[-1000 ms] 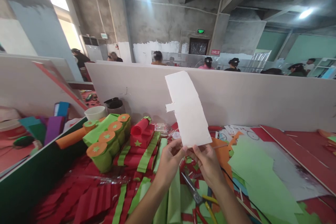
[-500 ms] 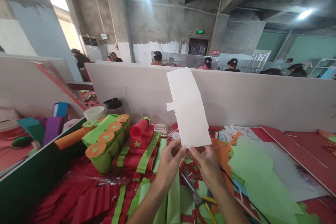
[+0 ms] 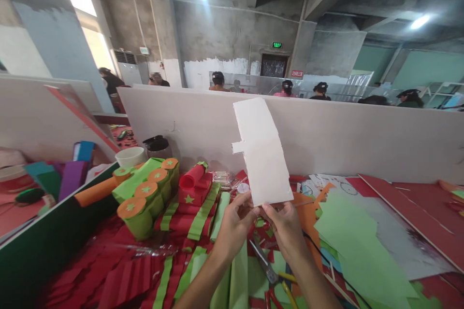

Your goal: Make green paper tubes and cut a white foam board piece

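Observation:
A long white piece of cardboard [image 3: 264,154] stands upright in front of me, tilted a little to the left, with a small tab on its left edge. My left hand [image 3: 237,219] pinches its bottom edge near the left corner. Close beside it, my right hand [image 3: 284,222] grips the same edge with thumb and fingers. Both hands are closed, the thumbs almost touching. Below them on the table lie scissors [image 3: 266,263] and a tool with yellow handles [image 3: 289,287], among red and green paper scraps.
A red paper tank model [image 3: 195,193] and a green one with orange round tops [image 3: 148,193] stand at left. Behind them are a white bowl [image 3: 130,157] and a dark-lidded jug [image 3: 156,145]. Green paper sheets [image 3: 357,236] lie right. A white partition [image 3: 344,140] closes the back; several people sit beyond.
The cardboard has shifted very slightly down and to the right in the picture. Both hands keep the same hold on it.

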Available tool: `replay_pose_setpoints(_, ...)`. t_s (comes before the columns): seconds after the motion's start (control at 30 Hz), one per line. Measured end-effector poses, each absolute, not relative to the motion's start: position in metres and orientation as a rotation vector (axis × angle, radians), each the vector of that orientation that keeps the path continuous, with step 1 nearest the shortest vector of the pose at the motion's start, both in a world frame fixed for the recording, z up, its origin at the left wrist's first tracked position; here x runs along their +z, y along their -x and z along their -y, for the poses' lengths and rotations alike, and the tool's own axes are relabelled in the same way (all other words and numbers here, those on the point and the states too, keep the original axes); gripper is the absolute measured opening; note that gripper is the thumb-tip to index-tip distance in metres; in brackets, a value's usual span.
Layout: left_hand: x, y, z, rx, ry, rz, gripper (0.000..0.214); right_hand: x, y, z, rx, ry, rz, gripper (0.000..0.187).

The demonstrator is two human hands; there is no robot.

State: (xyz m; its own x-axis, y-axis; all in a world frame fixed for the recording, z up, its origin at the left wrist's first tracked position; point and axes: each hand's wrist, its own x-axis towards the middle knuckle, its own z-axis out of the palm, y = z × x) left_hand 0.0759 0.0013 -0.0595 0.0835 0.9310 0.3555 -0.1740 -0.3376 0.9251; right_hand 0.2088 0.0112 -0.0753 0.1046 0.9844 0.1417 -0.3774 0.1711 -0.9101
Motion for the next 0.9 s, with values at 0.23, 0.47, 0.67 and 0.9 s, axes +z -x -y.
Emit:
replay_pose_setpoints(0.23, -0.0562, -0.0753, -0.0001, 1.430, -1.351, -0.808, 0.039, -0.0748, -0.2092, -0.0105, 1.206, 0.789, 0.964, 0.050)
replay_pose_setpoints(0.47, -0.0562, -0.0745, -0.0011, 1.423, -1.368, -0.798, 0.035, -0.0762, -0.2094, -0.0108, 1.217, 0.789, 0.957, 0.052)
replay_pose_setpoints(0.67, -0.0522, -0.0762, 0.0009, 1.417, -1.354, -0.823, 0.031, -0.0775, -0.2071, -0.0123, 1.172, 0.795, 0.950, 0.043)
replay_pose_setpoints(0.9, -0.0500, -0.0733, 0.0021, 1.372, -1.460, -0.764, 0.024, -0.0783, -0.2076, -0.0117, 1.198, 0.800, 0.966, 0.052)
